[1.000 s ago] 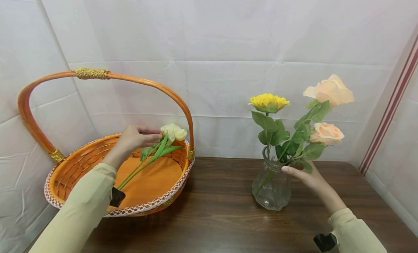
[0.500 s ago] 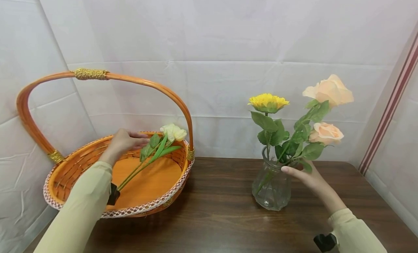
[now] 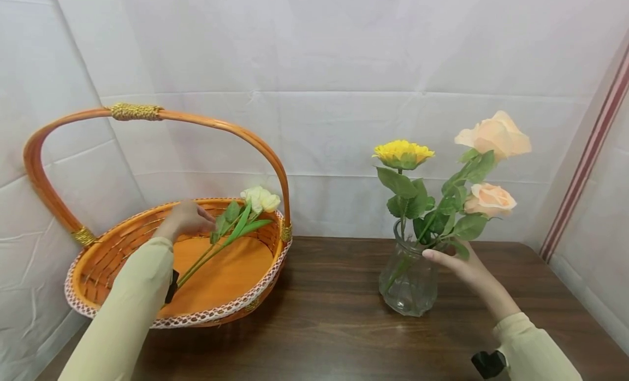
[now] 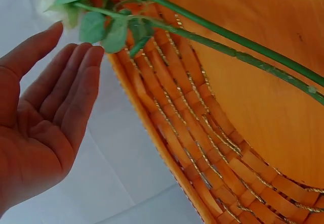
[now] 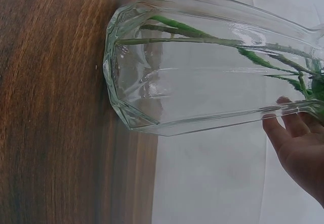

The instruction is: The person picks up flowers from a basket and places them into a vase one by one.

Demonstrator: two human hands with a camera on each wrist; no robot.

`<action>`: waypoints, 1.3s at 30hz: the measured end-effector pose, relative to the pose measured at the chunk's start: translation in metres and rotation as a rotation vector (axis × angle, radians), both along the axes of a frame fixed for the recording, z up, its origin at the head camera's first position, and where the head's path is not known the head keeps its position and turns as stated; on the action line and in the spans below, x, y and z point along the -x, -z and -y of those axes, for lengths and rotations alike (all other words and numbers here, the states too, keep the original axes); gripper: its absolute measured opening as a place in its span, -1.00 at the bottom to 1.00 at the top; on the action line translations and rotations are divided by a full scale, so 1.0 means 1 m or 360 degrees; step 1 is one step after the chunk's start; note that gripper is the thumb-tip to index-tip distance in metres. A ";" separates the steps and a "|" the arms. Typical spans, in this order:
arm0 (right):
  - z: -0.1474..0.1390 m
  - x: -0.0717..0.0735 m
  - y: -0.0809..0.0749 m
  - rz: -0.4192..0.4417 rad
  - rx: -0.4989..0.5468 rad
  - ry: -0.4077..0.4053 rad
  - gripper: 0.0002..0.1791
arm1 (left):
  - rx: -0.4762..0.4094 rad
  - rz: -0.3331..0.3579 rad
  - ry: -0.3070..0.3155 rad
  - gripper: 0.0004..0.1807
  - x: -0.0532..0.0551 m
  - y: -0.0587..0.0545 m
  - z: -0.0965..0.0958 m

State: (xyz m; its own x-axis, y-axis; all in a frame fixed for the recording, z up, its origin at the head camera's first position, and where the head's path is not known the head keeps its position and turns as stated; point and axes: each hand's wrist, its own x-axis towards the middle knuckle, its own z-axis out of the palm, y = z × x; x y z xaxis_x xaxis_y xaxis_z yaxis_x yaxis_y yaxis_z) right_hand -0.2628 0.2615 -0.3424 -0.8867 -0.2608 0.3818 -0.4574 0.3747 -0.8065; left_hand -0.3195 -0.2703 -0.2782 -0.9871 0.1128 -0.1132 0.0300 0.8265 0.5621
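My left hand (image 3: 187, 218) hovers over the orange woven basket (image 3: 231, 272), left of the leaves of the pale cream flowers (image 3: 260, 199) lying there with their green stems. In the left wrist view the left hand (image 4: 55, 97) has its fingers loosely extended and holds nothing. My right hand (image 3: 462, 266) grips the neck of a clear glass vase (image 3: 410, 293), thumb in front; leaves partly hide the other fingers. In the right wrist view fingertips touch the glass near the mouth. A yellow flower (image 3: 404, 153) and two peach roses (image 3: 496, 135) stand in the vase.
The basket's tall arched handle (image 3: 226, 125) rises over its left and back. Basket and vase share a dark wooden table (image 3: 334, 310). White cloth (image 3: 334, 53) hangs behind, and a red-striped edge (image 3: 587, 157) runs down at the right.
My left hand has drawn back from the cream flowers, moving left and slightly down, leaving them in the basket. The right hand and the vase hold their place.
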 end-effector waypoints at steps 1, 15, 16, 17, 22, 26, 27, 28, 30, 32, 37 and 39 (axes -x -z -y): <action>0.000 0.000 0.000 0.0003 0.0000 0.0000 -0.23 | 0.0020 0.0014 -0.0001 -0.63 0.000 0.001 0.000; 0.000 0.001 -0.001 0.0030 0.0001 -0.0007 -0.16 | 0.0111 0.0264 -0.0063 -0.81 0.002 0.016 0.013; 0.000 0.001 -0.001 0.0016 -0.0005 -0.0005 -0.18 | 0.0120 0.0287 -0.0060 -0.84 0.003 0.017 0.013; 0.000 0.001 -0.001 0.0008 -0.0007 -0.0003 -0.19 | 0.0127 0.0305 -0.0053 -0.87 0.003 0.018 0.013; -0.001 0.001 -0.001 0.0013 -0.0002 0.0002 -0.20 | 0.0121 0.0393 -0.0053 -0.70 0.003 0.024 0.010; -0.001 0.001 0.000 0.0037 -0.0005 0.0000 -0.16 | 0.0131 0.0430 -0.0026 -0.63 0.002 0.028 0.009; -0.001 0.001 0.000 0.0040 -0.0004 0.0000 -0.15 | 0.0135 0.0436 -0.0011 -0.62 0.002 0.029 0.010; -0.001 0.001 0.000 0.0038 -0.0001 -0.0002 -0.15 | 0.0139 0.0441 0.0003 -0.60 0.002 0.029 0.010; -0.001 0.001 0.000 0.0033 0.0005 -0.0001 -0.15 | 0.0149 0.0457 0.0032 -0.57 0.003 0.031 0.011; -0.001 0.001 0.000 0.0014 0.0001 0.0006 -0.17 | 0.0155 0.0463 0.0045 -0.55 0.003 0.032 0.012; -0.001 0.001 0.001 -0.0025 0.0010 0.0019 -0.25 | 0.0187 0.0447 0.0031 -0.59 0.004 0.035 0.012; 0.000 0.001 0.001 -0.0030 0.0030 0.0007 -0.26 | 0.0203 0.0433 0.0036 -0.62 0.003 0.035 0.012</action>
State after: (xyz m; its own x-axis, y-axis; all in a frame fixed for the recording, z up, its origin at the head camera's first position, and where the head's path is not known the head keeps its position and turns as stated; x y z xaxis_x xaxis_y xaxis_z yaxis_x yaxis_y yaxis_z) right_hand -0.2637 0.2618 -0.3433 -0.8805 -0.2496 0.4030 -0.4708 0.3615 -0.8048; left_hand -0.3227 -0.2825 -0.3128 -0.9160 0.1023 -0.3879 -0.0884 0.8917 0.4439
